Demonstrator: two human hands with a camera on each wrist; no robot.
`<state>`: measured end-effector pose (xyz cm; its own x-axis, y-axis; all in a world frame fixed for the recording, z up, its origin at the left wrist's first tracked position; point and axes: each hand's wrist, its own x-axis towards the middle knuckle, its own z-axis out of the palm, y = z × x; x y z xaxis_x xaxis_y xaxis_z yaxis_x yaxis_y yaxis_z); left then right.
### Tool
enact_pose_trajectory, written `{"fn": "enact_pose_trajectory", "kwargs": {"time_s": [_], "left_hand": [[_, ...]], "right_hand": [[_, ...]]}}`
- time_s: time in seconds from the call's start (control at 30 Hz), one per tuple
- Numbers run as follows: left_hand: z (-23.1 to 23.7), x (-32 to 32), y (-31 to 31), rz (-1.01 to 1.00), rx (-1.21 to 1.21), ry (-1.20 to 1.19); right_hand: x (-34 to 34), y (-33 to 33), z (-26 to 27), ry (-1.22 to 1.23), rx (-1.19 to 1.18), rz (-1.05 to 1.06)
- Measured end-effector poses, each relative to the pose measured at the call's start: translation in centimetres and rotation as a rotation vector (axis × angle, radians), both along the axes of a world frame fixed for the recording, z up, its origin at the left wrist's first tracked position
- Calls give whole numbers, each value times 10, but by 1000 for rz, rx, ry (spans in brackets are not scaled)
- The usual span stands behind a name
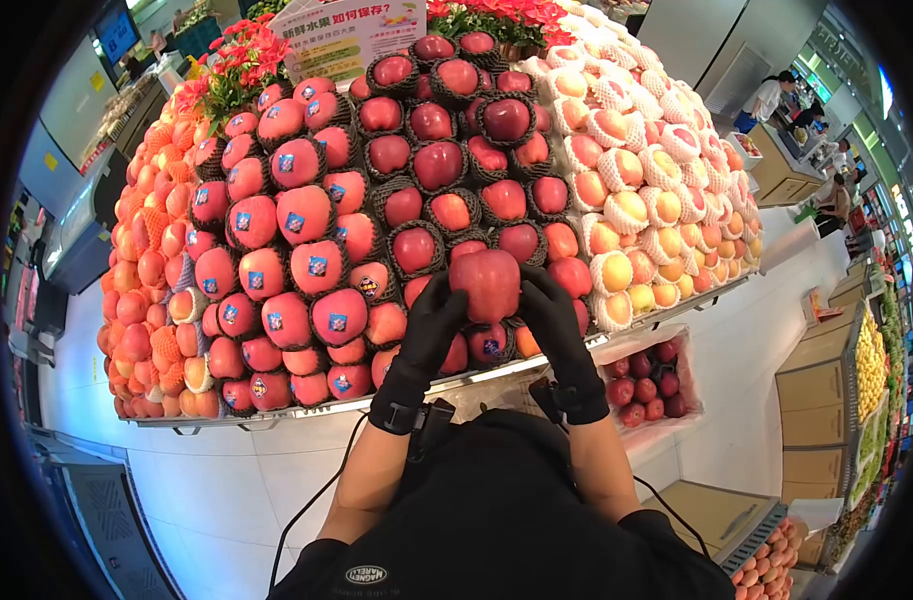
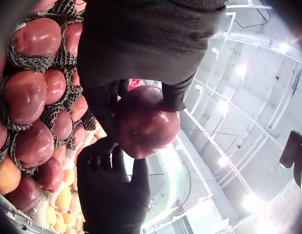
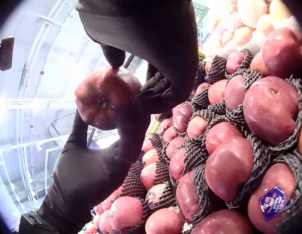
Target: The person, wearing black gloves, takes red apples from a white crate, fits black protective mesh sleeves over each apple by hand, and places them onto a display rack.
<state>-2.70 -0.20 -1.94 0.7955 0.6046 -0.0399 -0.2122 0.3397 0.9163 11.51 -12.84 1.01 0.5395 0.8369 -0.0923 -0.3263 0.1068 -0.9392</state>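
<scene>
A large red apple [image 1: 487, 285] is held up between two black-gloved hands, over the front of a sloping fruit display. My left hand [image 1: 435, 322] grips its left side, thumb on the near face and fingers round the back, as the left wrist view shows. From the other side my right hand [image 1: 554, 318] holds it too, the thumb [image 3: 113, 56] against the skin and the fingers curled beside it. The stem hollow of the apple [image 3: 104, 101] shows in the right wrist view. Dark red apples [image 1: 440, 165] in black foam nets lie just behind the hands.
Pink-red apples with blue stickers [image 1: 305, 213] are stacked left, pale netted fruit [image 1: 667, 170] right. A sign [image 1: 352, 38] and red flowers [image 1: 247, 60] top the display. A lined box of dark red fruit [image 1: 645, 385] sits low at right. Cables hang by both forearms.
</scene>
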Motion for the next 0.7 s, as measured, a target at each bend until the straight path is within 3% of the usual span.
{"fn": "enact_pose_trajectory", "kwargs": {"time_s": [0.07,0.2,0.3,0.43,0.53,0.63,0.67,0.7], "left_hand": [[0,-4,3,-15,-115,-38],[-9,-12,15,-36,-73,-40],[-20,-12,24,-38,6,-51],[-30,-13,33,24,154,10],[-11,-18,35,50,-10,55],[-13,-20,40,32,-111,8],[-19,-20,42,21,-122,-15],[-18,-21,43,24,-67,-19]], "right_hand": [[-3,8,-11,-10,27,30],[-6,16,-44,-27,77,78],[-20,16,-47,-836,-57,-120],[-24,23,-28,-1109,-167,-172],[-27,37,-27,-1046,-64,-245],[-34,48,-19,-282,-76,-220],[-37,52,-16,-127,-26,-231],[-39,54,-15,-200,-34,-233]]}}
